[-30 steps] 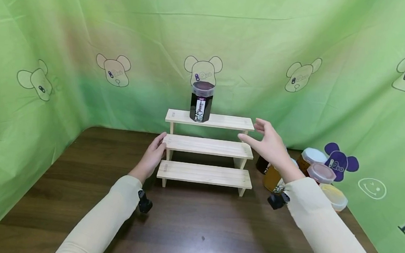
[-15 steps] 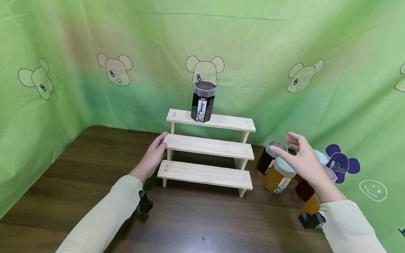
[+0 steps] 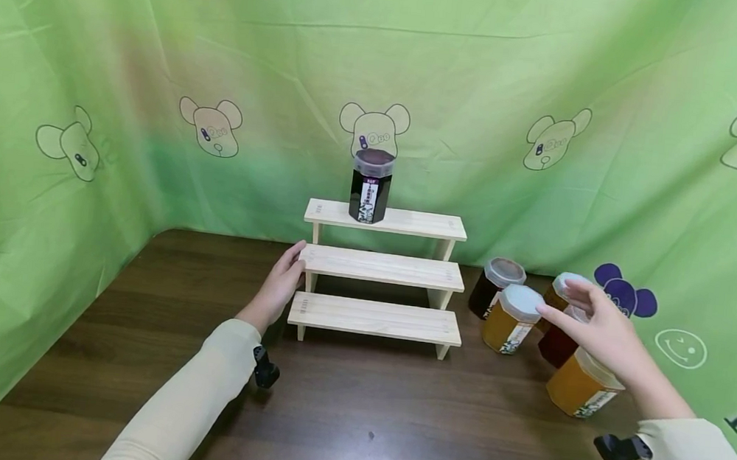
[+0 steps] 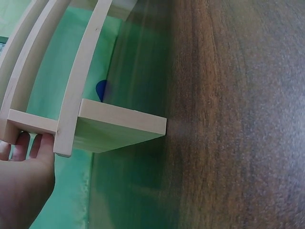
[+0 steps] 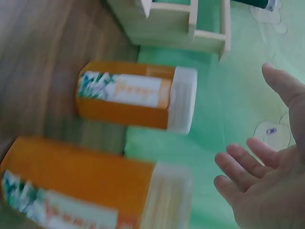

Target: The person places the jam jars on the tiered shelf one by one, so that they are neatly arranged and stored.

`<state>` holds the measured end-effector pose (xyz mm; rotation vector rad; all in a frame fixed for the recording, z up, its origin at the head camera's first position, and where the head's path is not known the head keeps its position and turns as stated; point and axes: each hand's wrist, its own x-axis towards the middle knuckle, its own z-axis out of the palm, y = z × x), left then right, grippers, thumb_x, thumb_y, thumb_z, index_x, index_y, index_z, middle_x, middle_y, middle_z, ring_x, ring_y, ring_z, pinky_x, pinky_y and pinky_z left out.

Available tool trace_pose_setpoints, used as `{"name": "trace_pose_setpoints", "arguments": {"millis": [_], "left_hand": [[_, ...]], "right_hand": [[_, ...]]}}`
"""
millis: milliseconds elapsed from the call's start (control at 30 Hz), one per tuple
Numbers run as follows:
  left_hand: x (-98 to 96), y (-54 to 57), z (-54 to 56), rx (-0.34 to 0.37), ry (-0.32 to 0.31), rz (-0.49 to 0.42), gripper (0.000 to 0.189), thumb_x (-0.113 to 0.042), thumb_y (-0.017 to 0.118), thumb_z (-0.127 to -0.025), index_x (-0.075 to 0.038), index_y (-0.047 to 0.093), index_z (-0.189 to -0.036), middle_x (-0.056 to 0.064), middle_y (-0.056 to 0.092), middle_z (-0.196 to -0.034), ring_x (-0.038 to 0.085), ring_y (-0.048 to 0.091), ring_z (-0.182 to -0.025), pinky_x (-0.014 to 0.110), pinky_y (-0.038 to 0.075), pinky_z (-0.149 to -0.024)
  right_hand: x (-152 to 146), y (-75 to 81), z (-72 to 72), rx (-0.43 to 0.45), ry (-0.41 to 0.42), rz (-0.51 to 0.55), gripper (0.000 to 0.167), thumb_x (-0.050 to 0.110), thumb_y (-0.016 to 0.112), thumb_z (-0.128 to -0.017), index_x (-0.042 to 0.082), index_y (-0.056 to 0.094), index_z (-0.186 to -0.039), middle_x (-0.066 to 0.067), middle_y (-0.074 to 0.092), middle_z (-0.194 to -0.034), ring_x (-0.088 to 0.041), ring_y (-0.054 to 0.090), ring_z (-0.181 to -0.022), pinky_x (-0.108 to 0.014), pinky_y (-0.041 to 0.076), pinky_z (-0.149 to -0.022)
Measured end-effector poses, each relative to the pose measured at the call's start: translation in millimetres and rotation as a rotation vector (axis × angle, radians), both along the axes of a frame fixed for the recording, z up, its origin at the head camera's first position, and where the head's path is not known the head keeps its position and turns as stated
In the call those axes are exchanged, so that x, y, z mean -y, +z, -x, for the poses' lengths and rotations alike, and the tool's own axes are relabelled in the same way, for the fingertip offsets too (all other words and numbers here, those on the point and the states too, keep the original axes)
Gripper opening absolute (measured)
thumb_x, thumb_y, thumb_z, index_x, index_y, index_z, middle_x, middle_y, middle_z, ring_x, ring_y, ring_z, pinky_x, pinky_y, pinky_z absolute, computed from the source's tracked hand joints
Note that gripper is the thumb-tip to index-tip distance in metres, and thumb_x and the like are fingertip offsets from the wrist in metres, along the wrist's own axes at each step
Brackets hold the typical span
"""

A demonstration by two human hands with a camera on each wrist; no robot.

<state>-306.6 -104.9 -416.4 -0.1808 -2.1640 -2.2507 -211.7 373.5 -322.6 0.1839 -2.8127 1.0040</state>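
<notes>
A three-tier wooden shelf point(image 3: 381, 267) stands on the table, with a dark, clear-lidded jar point(image 3: 369, 187) upright on its top tier. My left hand point(image 3: 278, 280) holds the left end of the shelf by the middle tier; its fingers point(image 4: 45, 145) meet the wooden side in the left wrist view. To the right my right hand point(image 3: 605, 330) hovers over a group of jars, thumb and fingers spread, holding nothing. Among them are an orange jar point(image 3: 511, 320), a dark jar point(image 3: 492, 286), a red-brown jar point(image 3: 557, 344) partly hidden by the hand, and a nearer orange jar point(image 3: 583, 384).
Another jar point(image 3: 556, 292) with a pale lid stands at the back of the group, partly covered. A green curtain point(image 3: 278, 58) printed with bear heads surrounds the brown wooden table point(image 3: 350, 421). Both wrists wear small black cameras.
My right hand has moved right and toward me, from beside the shelf's top tier to over the jars, uncovering several of them. The left hand stays at the shelf.
</notes>
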Motion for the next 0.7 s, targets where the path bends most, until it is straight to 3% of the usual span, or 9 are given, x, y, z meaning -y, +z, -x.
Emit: {"name": "trace_pose_setpoints", "arguments": {"millis": [33,100,133,267,333,600,667,700], "left_hand": [[-0.2,-0.2,0.0,0.0,-0.001,-0.001,0.053,-0.015,0.033,-0.108,-0.011,0.023,-0.16,0.013,0.023,-0.162,0.024,0.026,-0.147,0.046,0.025,-0.118],[-0.5,-0.3,-0.2,-0.001,-0.001,-0.003,0.053,-0.015,0.034,-0.108,-0.011,0.024,-0.16,0.013,0.024,-0.162,0.025,0.026,-0.146,0.046,0.025,-0.118],[-0.5,-0.3,-0.2,-0.001,0.0,-0.003,0.054,-0.015,0.034,-0.108,-0.011,0.024,-0.16,0.013,0.024,-0.161,0.025,0.027,-0.146,0.047,0.025,-0.118],[-0.7,-0.1,-0.4,0.002,0.004,-0.005,0.054,-0.016,0.035,-0.107,-0.012,0.024,-0.16,0.012,0.026,-0.16,0.025,0.028,-0.145,0.046,0.026,-0.118],[-0.2,-0.6,0.1,0.003,0.001,-0.002,0.054,-0.016,0.035,-0.107,-0.012,0.024,-0.16,0.012,0.026,-0.161,0.025,0.028,-0.146,0.047,0.025,-0.118],[0.4,0.1,-0.6,0.017,-0.01,-0.006,0.054,-0.017,0.035,-0.108,-0.013,0.023,-0.16,0.01,0.023,-0.162,0.023,0.026,-0.147,0.045,0.025,-0.119],[0.4,0.9,-1.2,0.021,-0.011,-0.01,0.054,-0.017,0.035,-0.108,-0.014,0.023,-0.16,0.01,0.023,-0.162,0.023,0.026,-0.147,0.044,0.025,-0.119],[0.4,1.2,-1.7,0.02,-0.013,-0.012,0.054,-0.017,0.035,-0.108,-0.013,0.023,-0.161,0.01,0.023,-0.163,0.023,0.025,-0.147,0.044,0.024,-0.119]], "right_hand": [[-5,-2.1,-2.4,-0.002,0.001,-0.006,0.082,0.038,0.067,-0.097,-0.011,0.029,-0.15,-0.037,0.038,-0.145,-0.057,0.04,-0.128,-0.069,0.036,-0.098],[-15,-5.4,-7.2,-0.001,-0.006,-0.028,0.081,0.037,0.067,-0.097,-0.011,0.03,-0.149,-0.037,0.038,-0.145,-0.056,0.041,-0.127,-0.052,0.045,-0.101],[-20,-6.7,-9.7,0.002,-0.006,-0.032,0.081,0.036,0.067,-0.097,-0.011,0.029,-0.15,-0.038,0.037,-0.145,-0.056,0.041,-0.127,-0.053,0.045,-0.1],[-36,-10.8,-19.6,0.038,-0.007,-0.014,0.084,0.035,0.066,-0.098,-0.011,0.022,-0.153,-0.039,0.029,-0.15,-0.059,0.034,-0.13,-0.058,0.039,-0.105],[-42,-12.7,-24.3,0.051,0.0,0.007,0.084,0.033,0.065,-0.099,-0.012,0.019,-0.153,-0.041,0.025,-0.151,-0.063,0.029,-0.13,-0.076,0.027,-0.098],[-63,-16.6,-37.5,0.152,0.009,0.038,0.086,0.03,0.059,-0.102,-0.012,0.006,-0.155,-0.042,0.013,-0.154,-0.066,0.02,-0.132,-0.079,0.022,-0.098],[-67,-17.1,-38.9,0.172,0.013,0.018,0.086,0.031,0.059,-0.103,-0.012,0.005,-0.155,-0.042,0.013,-0.154,-0.065,0.022,-0.132,-0.06,0.033,-0.108],[-69,-17.6,-39.5,0.176,0.016,0.005,0.086,0.031,0.059,-0.102,-0.012,0.005,-0.154,-0.042,0.014,-0.153,-0.064,0.023,-0.131,-0.048,0.041,-0.107]]}}
